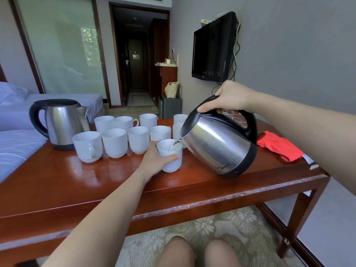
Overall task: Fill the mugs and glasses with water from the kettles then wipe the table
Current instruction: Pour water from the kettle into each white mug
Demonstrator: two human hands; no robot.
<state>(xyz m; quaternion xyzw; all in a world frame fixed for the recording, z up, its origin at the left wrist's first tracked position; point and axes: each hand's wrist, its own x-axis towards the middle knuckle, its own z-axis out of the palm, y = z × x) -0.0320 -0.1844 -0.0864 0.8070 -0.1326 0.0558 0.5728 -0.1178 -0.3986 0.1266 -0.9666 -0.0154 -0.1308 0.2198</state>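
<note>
The person's right hand [230, 99] is wrapped tight around the black handle of a steel kettle [219, 143], which is tipped well over to the left so a thin stream of water runs from its spout into a white mug [170, 156]. That mug stands on the glossy red-brown table [96, 182], out in front of the others, and the left hand [157, 160] steadies it, fingers curled round its left side and thumb across the front. Behind it the rest of the white mugs [115, 142] are grouped in two rows, close together. A second steel kettle [61, 123] stands upright on its base at the table's far left, spout toward the mugs. A red cloth [279, 146] lies crumpled on the right end of the table, just behind the tilted kettle.
</note>
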